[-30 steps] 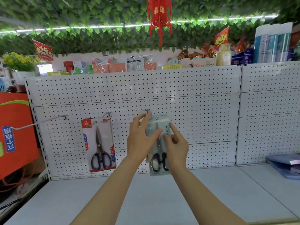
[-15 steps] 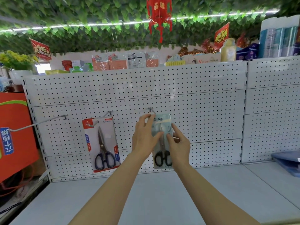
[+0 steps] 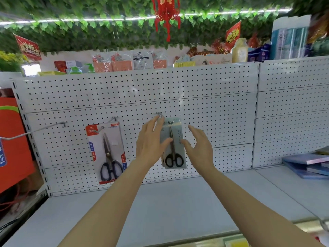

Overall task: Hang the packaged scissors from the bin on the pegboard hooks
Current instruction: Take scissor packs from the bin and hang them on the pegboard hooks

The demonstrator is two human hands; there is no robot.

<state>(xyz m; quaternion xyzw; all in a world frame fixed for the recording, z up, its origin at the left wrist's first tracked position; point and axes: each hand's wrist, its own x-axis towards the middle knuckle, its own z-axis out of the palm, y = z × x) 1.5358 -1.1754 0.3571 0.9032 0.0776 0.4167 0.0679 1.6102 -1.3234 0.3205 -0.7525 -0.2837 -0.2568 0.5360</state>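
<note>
A grey-carded pack of black-handled scissors (image 3: pixel 175 148) hangs flat against the white pegboard (image 3: pixel 204 107), just below the middle hook (image 3: pixel 159 113). My left hand (image 3: pixel 151 141) is at the pack's left edge, fingers spread and pointing up to the hook, thumb lying across the card's front. Beside the pack's right edge my right hand (image 3: pixel 200 145) is spread wide, its thumb tip just at the card. A red-carded pack of scissors (image 3: pixel 106 150) hangs on the hook to the left (image 3: pixel 114 119). No bin is in view.
A long bare hook (image 3: pixel 35 131) sticks out at the far left beside a red panel (image 3: pixel 12 145). Blue folders (image 3: pixel 308 164) lie on the grey shelf (image 3: pixel 169 207) at the right. Assorted goods line the pegboard's top under leaf garlands.
Both hands held the grey-carded pack a second ago and moved it up to the middle hook. Now the fingers of both have opened off it, the right hand drawing away to the right.
</note>
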